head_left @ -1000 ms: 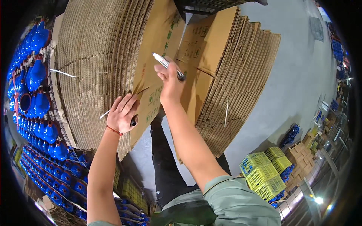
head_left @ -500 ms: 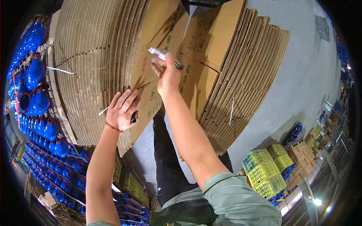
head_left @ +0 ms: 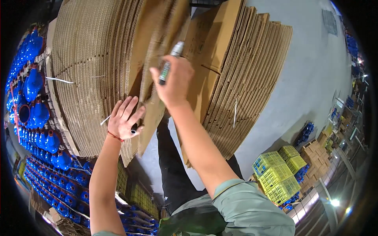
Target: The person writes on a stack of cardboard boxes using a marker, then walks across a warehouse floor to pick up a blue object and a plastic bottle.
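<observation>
My right hand grips a marker with a white and dark barrel. It is up against a cardboard sheet that is smeared by motion. That sheet stands between a tall left stack of flattened cardboard boxes and a second stack on the right. My left hand lies on the near edges of the left stack, fingers spread. A small black marker cap is tucked by its thumb.
Blue glossy bottle-shaped pieces fill racks along the left. Yellow crates and piled brown cartons stand at the lower right. White ties stick out of the stacks. Grey floor stretches beyond the right stack.
A cardboard sheet at the left stack's printed face has swung away from it, toward the right. My right hand has turned, and the marker now points more upright. The left hand has barely shifted.
</observation>
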Motion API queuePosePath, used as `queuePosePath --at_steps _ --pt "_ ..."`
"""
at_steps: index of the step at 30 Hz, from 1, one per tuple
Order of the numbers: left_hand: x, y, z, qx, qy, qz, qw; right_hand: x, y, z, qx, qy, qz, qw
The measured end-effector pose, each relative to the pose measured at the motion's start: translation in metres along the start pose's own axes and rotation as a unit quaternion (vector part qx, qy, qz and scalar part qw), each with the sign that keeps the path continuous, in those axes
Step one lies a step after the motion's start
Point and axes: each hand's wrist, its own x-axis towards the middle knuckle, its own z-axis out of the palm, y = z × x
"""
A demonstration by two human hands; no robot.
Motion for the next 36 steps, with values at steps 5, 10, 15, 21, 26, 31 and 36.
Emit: queuePosePath --at_steps 5,10,15,21,26,31,36 --pt "0.005 0.000 0.000 0.041 -0.046 -0.050 0.997 0.003 0.017 -0.073 0.067 0.181 0.052 0.980" --pt "-0.007 -0.003 0.008 0.044 -0.040 -0.048 0.997 -0.013 -0.039 -0.004 0.548 -0.016 0.283 0.787" --pt "0.001 -0.001 0.008 0.050 -0.045 -0.048 0.997 -0.012 -0.018 0.049 0.673 -0.013 0.441 0.593" --pt "0.000 -0.001 0.010 0.047 -0.041 -0.047 0.997 -0.017 0.002 0.054 0.702 -0.055 0.398 0.588" --pt "-0.004 -0.002 0.011 0.053 -0.047 -0.047 0.996 -0.014 -0.010 0.047 0.618 -0.007 0.470 0.630" --pt "-0.001 -0.001 0.009 0.046 -0.040 -0.037 0.997 -0.008 -0.029 0.048 0.590 -0.004 0.325 0.739" --pt "-0.002 -0.006 0.008 -0.028 0.004 -0.016 0.999 0.004 -0.041 0.067 0.153 -0.024 0.090 0.984"
